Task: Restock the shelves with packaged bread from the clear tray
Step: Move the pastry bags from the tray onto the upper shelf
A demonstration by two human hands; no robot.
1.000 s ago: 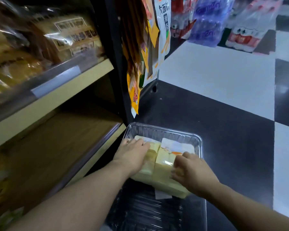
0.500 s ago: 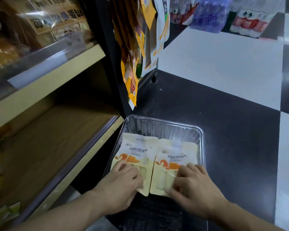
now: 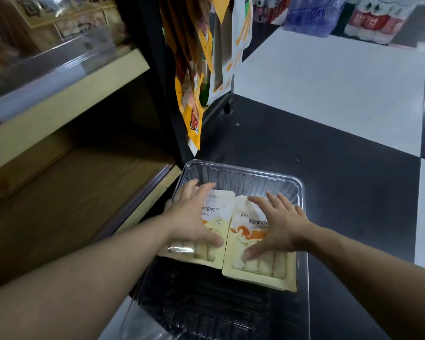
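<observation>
A clear plastic tray (image 3: 243,179) sits on the dark floor beside the shelf. Two pale yellow bread packs lie flat side by side in its far half. My left hand (image 3: 194,214) lies spread on the left pack (image 3: 218,209), fingers reaching over its far and left edges. My right hand (image 3: 277,224) lies spread on the right pack (image 3: 258,268), thumb pressing near its window. Both hands have their fingers apart and rest on the packs; neither pack is lifted. The near half of the tray is bare.
A wooden lower shelf (image 3: 66,200) lies at the left, with an upper shelf (image 3: 66,94) of bagged bread above. Hanging snack bags (image 3: 194,77) dangle from the black upright. Bottled-water packs (image 3: 317,13) stand at the far end of the checkered floor.
The packs went from standing gripped on edge to lying flat in the tray. Both hands slid from the packs' near edges forward onto their tops, fingers spread.
</observation>
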